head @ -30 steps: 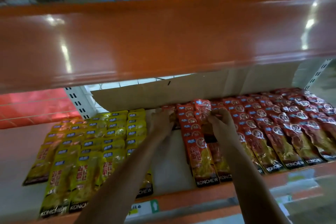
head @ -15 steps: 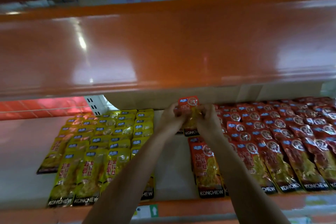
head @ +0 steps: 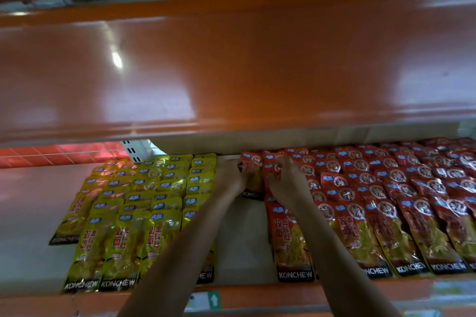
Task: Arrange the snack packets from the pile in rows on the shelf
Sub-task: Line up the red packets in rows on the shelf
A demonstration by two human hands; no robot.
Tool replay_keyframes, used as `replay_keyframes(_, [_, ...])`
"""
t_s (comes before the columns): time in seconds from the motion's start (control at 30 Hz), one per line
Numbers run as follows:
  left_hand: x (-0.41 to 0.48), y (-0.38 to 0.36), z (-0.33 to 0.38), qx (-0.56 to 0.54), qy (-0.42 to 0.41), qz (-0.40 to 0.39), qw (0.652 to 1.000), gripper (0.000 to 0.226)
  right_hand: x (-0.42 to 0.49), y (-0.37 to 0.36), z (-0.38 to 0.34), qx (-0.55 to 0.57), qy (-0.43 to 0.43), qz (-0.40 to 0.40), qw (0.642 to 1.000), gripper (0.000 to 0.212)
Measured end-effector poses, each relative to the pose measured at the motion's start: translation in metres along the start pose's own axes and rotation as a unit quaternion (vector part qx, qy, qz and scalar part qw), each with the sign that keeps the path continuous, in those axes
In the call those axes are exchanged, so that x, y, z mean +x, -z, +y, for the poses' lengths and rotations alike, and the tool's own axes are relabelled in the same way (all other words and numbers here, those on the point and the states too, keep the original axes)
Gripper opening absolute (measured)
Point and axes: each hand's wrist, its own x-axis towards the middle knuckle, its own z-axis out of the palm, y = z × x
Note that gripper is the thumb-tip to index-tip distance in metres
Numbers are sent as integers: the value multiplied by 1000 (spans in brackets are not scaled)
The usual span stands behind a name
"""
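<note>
- Holds a red snack packet [head: 253, 175] deep at the back of the shelf [head: 244, 234], label end toward the front, just left of the red packet rows [head: 386, 188]; cannot tell whether already lying flat or just above the board.
- Pinches its left edge in a narrow grip of the left hand [head: 230, 175], fingers curled close on the film.
- Takes its right side with the right hand [head: 286, 183], fingers bent over near the top and pressed against the nearest red neighbours; exact contact there partly hidden.
- Likely risk: landing crooked. Slick film and two small pinches, so letting go on one side first would probably swing the packet out of line.
- Might also ruffle the overlapped red tops: right wrist lying across them, so drawing back carelessly could drag a few out of their shingled order.
- Could stray left into the bare strip and crowd the yellow packets [head: 144, 201], blurring the two colours.
- Could nudge the front packets toward the shelf's edge with the forearms, the left one passing right over a front yellow packet.
- Judging depth looks hard too, with the orange upper shelf [head: 231, 67] hanging low and cutting off the back wall.
- No sight of the pile here.
</note>
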Motion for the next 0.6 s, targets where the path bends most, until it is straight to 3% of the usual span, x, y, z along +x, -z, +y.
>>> replay_keyframes(0.33, [-4, -4, 4, 232, 12, -9, 973, 43, 0, 0, -4, -16, -6, -1, 1000, 38])
replay_keyframes(0.47, [-8, 2, 2, 249, 1, 9, 968, 30, -3, -1, -13, -32, 10, -4, 999, 39])
replay_keyframes(0.6, [-21, 21, -1, 205, -54, 43, 976, 34, -8, -14, -30, -52, 41, -5, 998, 38])
